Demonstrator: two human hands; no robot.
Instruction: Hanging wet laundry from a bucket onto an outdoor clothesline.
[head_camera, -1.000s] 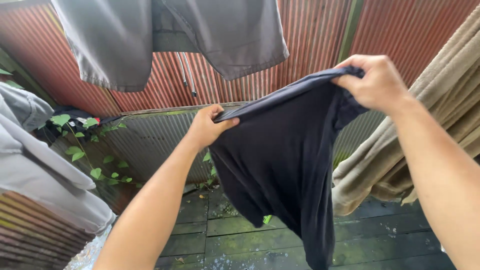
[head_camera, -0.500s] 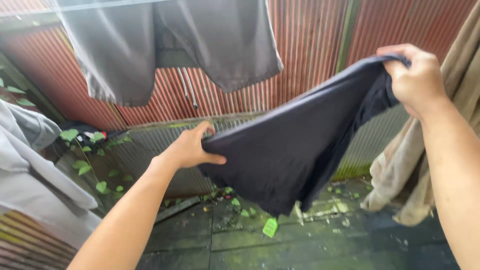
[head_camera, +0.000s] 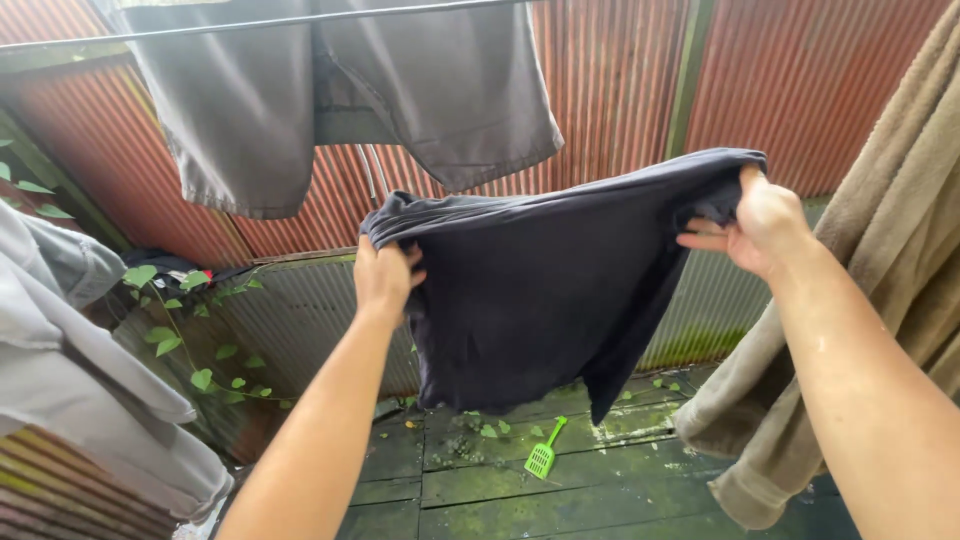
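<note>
Both hands are raised in the middle of the frame, well apart, each clamped on a top corner of a dark shirt (head_camera: 540, 290). The left hand (head_camera: 383, 275) bunches the cloth at centre left; the right hand (head_camera: 762, 228) pinches it at centre right, so the shirt hangs spread between them, tilted up toward the right. By the look of it, the step in hand is holding the wet shirt open below the line (head_camera: 270, 20) that crosses the top of the frame. Getting it over that line would call for lifting both corners higher and finding room between the grey shorts (head_camera: 340, 95) at upper left and the tan towel (head_camera: 880, 260) at the right edge.

Behind stands a rusty corrugated wall (head_camera: 820, 80). Vine leaves (head_camera: 200, 330) climb at lower left, beside pale grey clothes (head_camera: 70, 340) at the left edge. The plank floor (head_camera: 600, 490) at the bottom is dark, mossy and wet, with a green scoop (head_camera: 543, 455) lying on it.
</note>
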